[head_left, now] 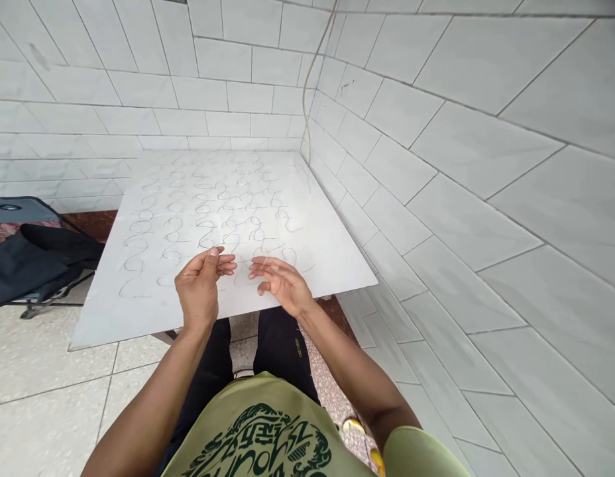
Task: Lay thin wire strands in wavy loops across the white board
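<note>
A white board [113,305] lies flat in front of me, covered with rows of thin wire bent into S-shaped loops [208,212]. My left hand [201,285] hovers over the board's near edge, fingers curled inward toward the right. My right hand [280,281] is beside it, fingers loosely spread and pointing left. The fingertips of both hands nearly meet above the closest wire loops. Whether a thin wire runs between the fingers is too fine to make out.
White tiled walls [461,199] close in at the right and behind the board. A thin cord [310,79] hangs down the wall corner. A dark folding cot [34,252] with black fabric stands at the left on the tiled floor.
</note>
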`<act>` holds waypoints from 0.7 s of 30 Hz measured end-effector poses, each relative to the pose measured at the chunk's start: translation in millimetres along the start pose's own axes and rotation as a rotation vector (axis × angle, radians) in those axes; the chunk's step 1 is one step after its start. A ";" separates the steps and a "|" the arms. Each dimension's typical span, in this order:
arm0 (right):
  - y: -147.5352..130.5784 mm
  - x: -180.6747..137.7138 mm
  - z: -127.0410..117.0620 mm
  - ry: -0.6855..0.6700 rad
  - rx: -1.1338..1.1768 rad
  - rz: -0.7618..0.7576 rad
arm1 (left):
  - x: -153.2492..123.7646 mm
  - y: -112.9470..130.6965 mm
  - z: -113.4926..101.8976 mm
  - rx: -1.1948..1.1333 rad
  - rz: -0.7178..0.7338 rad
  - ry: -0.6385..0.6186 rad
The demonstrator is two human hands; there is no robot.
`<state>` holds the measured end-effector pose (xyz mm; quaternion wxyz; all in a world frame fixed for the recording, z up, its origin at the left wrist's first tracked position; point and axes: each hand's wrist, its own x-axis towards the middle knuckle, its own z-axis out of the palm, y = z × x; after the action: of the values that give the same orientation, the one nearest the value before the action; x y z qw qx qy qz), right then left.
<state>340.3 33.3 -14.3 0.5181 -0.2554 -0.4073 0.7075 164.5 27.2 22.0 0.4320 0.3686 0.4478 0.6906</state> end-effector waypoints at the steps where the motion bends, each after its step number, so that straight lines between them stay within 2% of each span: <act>1: 6.3 -3.8 8.9 0.011 -0.029 -0.030 | -2.3 -3.4 1.4 0.003 0.008 0.023; 4: 19.4 -6.2 33.0 0.117 -0.125 -0.120 | -10.7 -12.3 3.6 0.004 0.009 0.049; 6: 22.8 -1.8 40.7 0.192 -0.145 -0.164 | -16.2 -16.9 0.8 0.033 0.007 0.046; 11: 18.5 11.2 35.7 0.297 -0.114 -0.162 | -28.9 -23.5 -18.6 0.218 -0.073 -0.063; 15: 14.8 14.8 31.8 0.322 -0.198 -0.168 | -37.9 -25.6 -32.7 0.232 -0.226 -0.193; 18: 12.5 14.3 29.5 0.315 -0.391 -0.184 | -37.2 -24.9 -42.9 0.254 -0.334 -0.290; 21: 8.0 11.8 25.6 0.259 -0.572 -0.183 | -29.5 -16.1 -54.1 0.310 -0.297 -0.317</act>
<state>312.1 35.4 -6.6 0.5342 -0.4410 -0.5415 0.4763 130.8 -12.8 -14.4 0.5317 0.4644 0.5242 0.4762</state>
